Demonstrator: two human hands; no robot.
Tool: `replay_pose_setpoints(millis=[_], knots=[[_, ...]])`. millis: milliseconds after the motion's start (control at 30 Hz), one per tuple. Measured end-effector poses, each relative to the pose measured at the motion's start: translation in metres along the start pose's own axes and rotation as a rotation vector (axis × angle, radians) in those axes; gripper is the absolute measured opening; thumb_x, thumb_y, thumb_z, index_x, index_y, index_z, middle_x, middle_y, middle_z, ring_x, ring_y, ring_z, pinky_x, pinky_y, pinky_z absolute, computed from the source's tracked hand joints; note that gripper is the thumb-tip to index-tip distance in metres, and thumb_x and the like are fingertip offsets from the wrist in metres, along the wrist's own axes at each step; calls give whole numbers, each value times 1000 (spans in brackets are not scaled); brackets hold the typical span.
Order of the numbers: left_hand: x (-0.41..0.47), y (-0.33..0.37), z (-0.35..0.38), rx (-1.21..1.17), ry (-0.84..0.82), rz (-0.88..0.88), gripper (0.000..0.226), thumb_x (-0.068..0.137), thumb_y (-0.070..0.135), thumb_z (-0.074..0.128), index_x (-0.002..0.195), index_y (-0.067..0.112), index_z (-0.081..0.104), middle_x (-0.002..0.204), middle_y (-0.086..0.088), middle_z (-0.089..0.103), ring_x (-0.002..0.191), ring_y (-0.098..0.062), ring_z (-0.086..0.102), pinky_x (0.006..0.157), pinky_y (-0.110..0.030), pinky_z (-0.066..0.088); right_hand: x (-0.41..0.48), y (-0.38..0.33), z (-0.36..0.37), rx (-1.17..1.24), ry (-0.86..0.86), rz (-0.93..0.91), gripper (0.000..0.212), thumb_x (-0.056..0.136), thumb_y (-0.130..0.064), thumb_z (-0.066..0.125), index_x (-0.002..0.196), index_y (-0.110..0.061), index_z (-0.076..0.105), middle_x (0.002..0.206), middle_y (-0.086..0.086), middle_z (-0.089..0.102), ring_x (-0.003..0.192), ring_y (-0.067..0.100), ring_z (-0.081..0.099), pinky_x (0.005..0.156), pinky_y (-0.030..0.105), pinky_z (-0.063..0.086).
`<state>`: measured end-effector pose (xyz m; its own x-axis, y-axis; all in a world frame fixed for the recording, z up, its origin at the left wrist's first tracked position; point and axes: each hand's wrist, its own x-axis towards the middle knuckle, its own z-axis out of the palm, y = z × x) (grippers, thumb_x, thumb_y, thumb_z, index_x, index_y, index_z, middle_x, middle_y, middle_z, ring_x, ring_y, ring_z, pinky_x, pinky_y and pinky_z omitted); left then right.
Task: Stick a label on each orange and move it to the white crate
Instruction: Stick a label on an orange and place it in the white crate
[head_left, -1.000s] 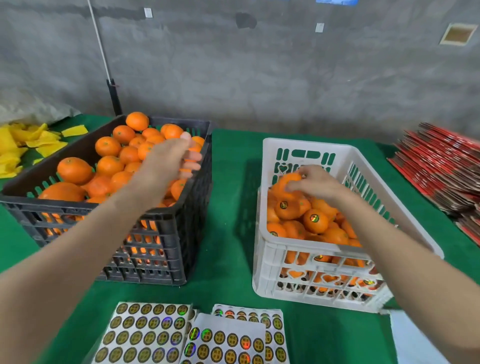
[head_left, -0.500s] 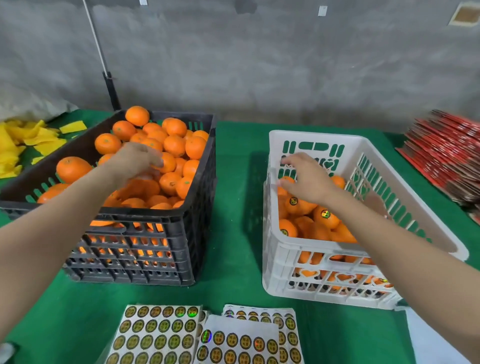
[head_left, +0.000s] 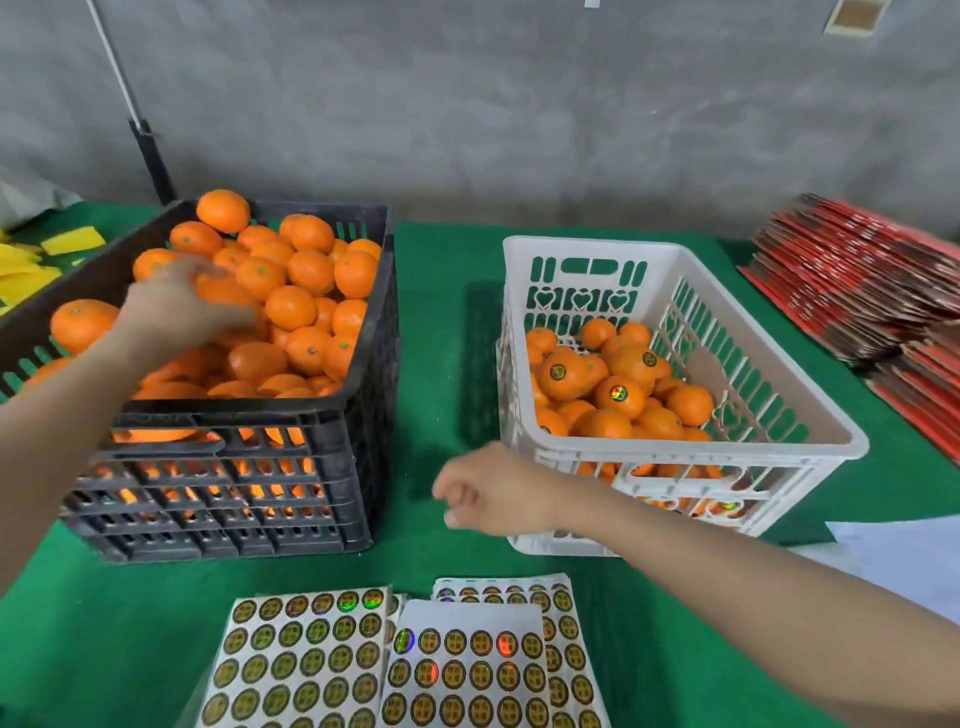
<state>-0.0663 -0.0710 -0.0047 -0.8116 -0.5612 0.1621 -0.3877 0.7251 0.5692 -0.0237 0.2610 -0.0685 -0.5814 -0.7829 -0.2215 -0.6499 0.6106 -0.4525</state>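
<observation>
A black crate (head_left: 332, 457) on the left holds a heap of unlabelled oranges (head_left: 311, 270). My left hand (head_left: 176, 306) is down in it, blurred, with thumb and fingers curled round one orange (head_left: 226, 292) on the heap. At the right, the white crate (head_left: 675, 447) holds several oranges, some bearing round labels (head_left: 618, 393). My right hand (head_left: 488, 493) hovers over the green cloth in front of the white crate's near left corner, fingers loosely curled and holding nothing. Sheets of round label stickers (head_left: 311, 660) lie at the near edge.
A stack of red flat cartons (head_left: 857, 280) fills the right side. Yellow paper pieces (head_left: 21, 270) lie at the far left, and a black pole (head_left: 150, 161) stands behind the black crate. White paper (head_left: 909, 561) lies at the near right. A grey wall is behind.
My right hand left the white crate and dropped toward the near side, between the crates. My left hand stayed in the black crate and shifted slightly over the heap.
</observation>
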Motion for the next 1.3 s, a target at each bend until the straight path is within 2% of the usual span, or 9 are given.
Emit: replay_pose_setpoints(millis=[133, 267, 433, 533, 633, 800, 900, 1133, 1300], knots=[[-46, 30, -16, -406, 85, 115, 63, 76, 37, 78, 131, 19, 54, 116, -6, 60, 102, -20, 58, 83, -34, 49, -7, 18, 52, -231, -403, 214, 40, 88, -31, 63, 90, 9, 60, 91, 21, 63, 80, 32, 59, 66, 33, 48], [-131, 67, -19, -742, -328, 292, 48, 53, 37, 85, 94, 20, 65, 83, 10, 70, 75, -1, 66, 73, -17, 53, -18, 32, 88, -289, -476, 346, 48, 77, -29, 76, 106, 1, 53, 91, 9, 52, 82, 22, 51, 68, 30, 43], [-195, 75, 30, -679, -700, 276, 43, 63, 33, 73, 101, 15, 66, 88, 0, 71, 81, -5, 64, 73, -8, 46, -28, 39, 104, -260, -396, 366, 45, 75, -20, 77, 106, -3, 51, 101, 11, 55, 91, 22, 51, 72, 30, 44], [-220, 71, 62, -529, -945, 225, 40, 65, 41, 74, 88, 9, 70, 82, -8, 68, 81, -17, 58, 79, -24, 42, -34, 39, 89, -103, -355, 350, 23, 81, -11, 69, 94, -3, 52, 89, 12, 51, 84, 22, 51, 59, 26, 42], [-228, 70, 82, -499, -1125, 245, 42, 53, 54, 63, 67, 15, 64, 65, 6, 56, 69, -9, 49, 75, -26, 35, -42, 33, 60, 246, -194, 273, 36, 82, -4, 66, 113, 10, 56, 106, 19, 61, 99, 23, 60, 85, 35, 51], [-216, 72, 88, -478, -1326, 271, 32, 63, 53, 60, 68, 22, 64, 67, 12, 55, 72, -6, 51, 79, -22, 38, -55, 25, 27, 502, 106, 219, 17, 85, 7, 59, 92, -8, 54, 78, 1, 50, 69, 11, 55, 58, 16, 43], [-207, 66, 83, -471, -1346, 268, 35, 61, 57, 66, 64, 22, 66, 68, 10, 60, 74, -8, 56, 82, -23, 42, -64, 29, 24, 775, 269, 251, 35, 77, 2, 72, 94, -18, 48, 83, 9, 55, 66, 14, 55, 53, 18, 39], [-192, 54, 70, -675, -1342, 120, 104, 35, 73, 82, 114, 9, 62, 111, -6, 72, 102, -19, 67, 87, -26, 51, -77, 30, 18, 889, 337, 141, 36, 81, 20, 54, 90, -14, 66, 58, -10, 67, 56, 2, 63, 52, 16, 50], [-191, 64, 64, -653, -1305, 170, 102, 37, 76, 80, 115, 12, 61, 108, 1, 73, 102, -13, 67, 89, -23, 49, -73, 17, 21, 856, 389, 120, 29, 81, 14, 61, 93, -9, 72, 85, 20, 71, 68, 14, 62, 69, 30, 56]])
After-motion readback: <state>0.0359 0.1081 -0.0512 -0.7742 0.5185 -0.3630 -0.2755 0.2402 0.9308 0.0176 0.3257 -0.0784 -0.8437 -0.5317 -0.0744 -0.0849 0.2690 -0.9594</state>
